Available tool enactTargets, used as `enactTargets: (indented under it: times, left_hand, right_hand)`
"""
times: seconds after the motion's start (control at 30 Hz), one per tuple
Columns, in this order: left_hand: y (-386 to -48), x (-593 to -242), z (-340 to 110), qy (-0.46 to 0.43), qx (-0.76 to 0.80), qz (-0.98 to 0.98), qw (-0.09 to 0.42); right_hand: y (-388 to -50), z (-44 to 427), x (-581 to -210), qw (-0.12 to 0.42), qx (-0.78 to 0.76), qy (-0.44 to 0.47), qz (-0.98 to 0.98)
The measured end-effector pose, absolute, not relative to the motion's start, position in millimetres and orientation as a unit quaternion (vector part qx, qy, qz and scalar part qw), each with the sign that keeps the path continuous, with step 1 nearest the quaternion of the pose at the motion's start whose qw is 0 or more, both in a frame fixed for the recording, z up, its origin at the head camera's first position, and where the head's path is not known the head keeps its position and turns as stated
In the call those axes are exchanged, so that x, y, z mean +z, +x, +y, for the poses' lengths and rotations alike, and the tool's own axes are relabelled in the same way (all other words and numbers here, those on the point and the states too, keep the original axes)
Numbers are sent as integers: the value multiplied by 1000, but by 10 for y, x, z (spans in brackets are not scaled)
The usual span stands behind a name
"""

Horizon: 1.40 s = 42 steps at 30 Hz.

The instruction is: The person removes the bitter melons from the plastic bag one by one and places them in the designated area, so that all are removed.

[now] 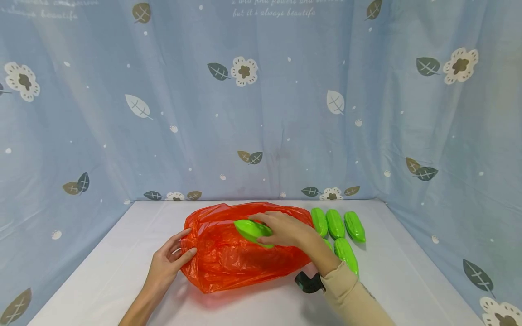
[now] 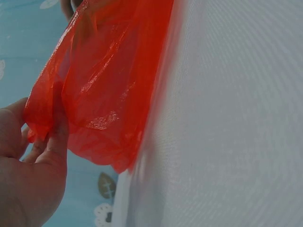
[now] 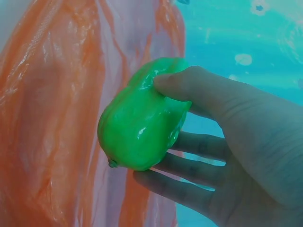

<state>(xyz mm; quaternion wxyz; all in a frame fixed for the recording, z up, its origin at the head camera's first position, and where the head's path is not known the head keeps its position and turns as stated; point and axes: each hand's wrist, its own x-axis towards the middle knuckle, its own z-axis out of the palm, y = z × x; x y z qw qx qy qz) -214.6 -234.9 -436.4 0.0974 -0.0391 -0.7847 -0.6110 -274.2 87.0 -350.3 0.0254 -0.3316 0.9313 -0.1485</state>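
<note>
A red plastic bag (image 1: 244, 267) lies spread on the table, its thin film wrinkled and see-through. At its left edge my left hand (image 1: 163, 260) pinches the film between thumb and fingers; the left wrist view shows the bag (image 2: 104, 94) hanging from that hand (image 2: 33, 175). Over the bag, my right hand (image 1: 283, 230) holds a shiny green star fruit (image 1: 249, 229) with lengthwise ridges. In the right wrist view the thumb presses on one side of the star fruit (image 3: 137, 127) and the fingers lie along the other.
Several more star fruits (image 1: 335, 224) lie right of the bag, one of them (image 1: 346, 256) nearer the front and another partly hidden behind my right arm. A white table (image 1: 408, 280) carries everything. A blue patterned curtain (image 1: 281, 113) surrounds its back and sides.
</note>
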Motion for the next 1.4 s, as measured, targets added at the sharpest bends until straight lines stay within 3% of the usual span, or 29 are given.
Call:
enactTargets:
  times: [1.4]
  left_hand:
    - [-2148, -4371, -2352, -42, -610, -785, 101]
  right_hand:
    - [-2410, 1682, -3497, -26, -236, -295, 926]
